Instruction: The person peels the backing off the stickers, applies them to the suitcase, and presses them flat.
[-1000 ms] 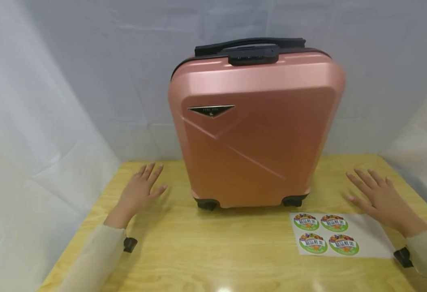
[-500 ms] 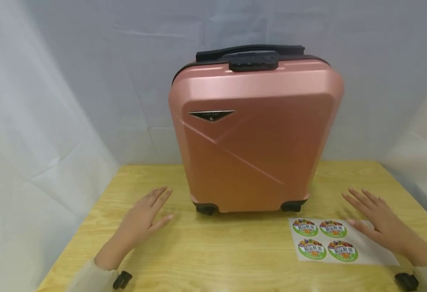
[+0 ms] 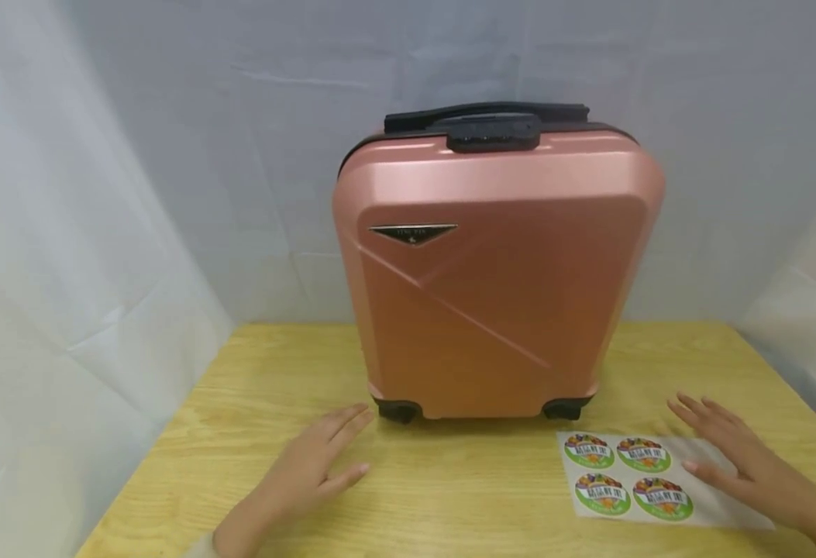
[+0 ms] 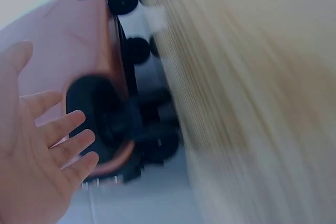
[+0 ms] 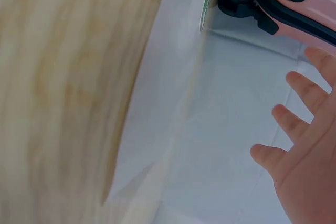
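A pink hard-shell suitcase (image 3: pixel 491 294) stands upright on the table, its black top handle (image 3: pixel 484 116) folded down and a dark triangular badge on its front. My left hand (image 3: pixel 310 465) is held out low at the suitcase's front left corner, fingers extended and holding nothing. In the left wrist view, its fingertips overlap a black corner wheel (image 4: pixel 157 145). On the other side, my right hand (image 3: pixel 745 461) reaches over the right part of a sticker sheet (image 3: pixel 710 496), fingers spread. Several round, colourful fruit stickers (image 3: pixel 603 494) fill the left part of that sheet.
The wooden table (image 3: pixel 449 496) extends around the suitcase on all visible sides. White cloth (image 3: pixel 275 194) hangs behind the table and along both sides.
Both hands have drawn back toward the person, the left also inward to the right. The suitcase and sticker sheet appear slightly lower as the head view tilts.
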`<state>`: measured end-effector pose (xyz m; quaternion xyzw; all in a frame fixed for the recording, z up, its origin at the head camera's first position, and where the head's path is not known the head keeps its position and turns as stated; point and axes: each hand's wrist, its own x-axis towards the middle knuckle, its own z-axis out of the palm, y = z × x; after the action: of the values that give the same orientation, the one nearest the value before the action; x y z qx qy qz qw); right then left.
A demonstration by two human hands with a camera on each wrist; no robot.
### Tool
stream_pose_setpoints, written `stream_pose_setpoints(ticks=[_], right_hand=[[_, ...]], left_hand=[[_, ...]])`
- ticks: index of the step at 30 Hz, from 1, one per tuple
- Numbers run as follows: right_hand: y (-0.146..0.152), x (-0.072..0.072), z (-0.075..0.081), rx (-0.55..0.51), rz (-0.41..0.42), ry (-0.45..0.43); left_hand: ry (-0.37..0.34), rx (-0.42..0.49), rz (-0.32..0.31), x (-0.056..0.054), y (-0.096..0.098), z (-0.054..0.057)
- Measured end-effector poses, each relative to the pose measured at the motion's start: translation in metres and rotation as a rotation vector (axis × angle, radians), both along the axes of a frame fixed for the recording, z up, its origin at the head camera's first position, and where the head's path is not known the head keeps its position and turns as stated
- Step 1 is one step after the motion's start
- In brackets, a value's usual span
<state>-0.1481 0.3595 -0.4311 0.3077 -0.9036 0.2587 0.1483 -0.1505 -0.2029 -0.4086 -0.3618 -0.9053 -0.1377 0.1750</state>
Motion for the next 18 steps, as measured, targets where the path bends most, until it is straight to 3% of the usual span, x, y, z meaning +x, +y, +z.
stream_pose_setpoints(ticks=[5, 8, 14, 18], right_hand=[[-0.004, 0.003, -0.002, -0.043, 0.014, -0.087], [-0.007, 0.003, -0.002, -0.042, 0.016, -0.105], [-0.008, 0.006, -0.003, -0.051, 0.012, -0.164], [-0.006, 0.005, -0.002, -0.064, 0.035, -0.194]], left_hand=[[-0.274, 0.055, -0.081, 0.003, 0.03, 0.002], [-0.398, 0.081, -0.136, 0.004, 0.048, 0.002], [-0.45, 0.025, -0.281, -0.002, 0.083, -0.001], [-0.479, 0.003, -0.343, -0.009, 0.106, 0.001]])
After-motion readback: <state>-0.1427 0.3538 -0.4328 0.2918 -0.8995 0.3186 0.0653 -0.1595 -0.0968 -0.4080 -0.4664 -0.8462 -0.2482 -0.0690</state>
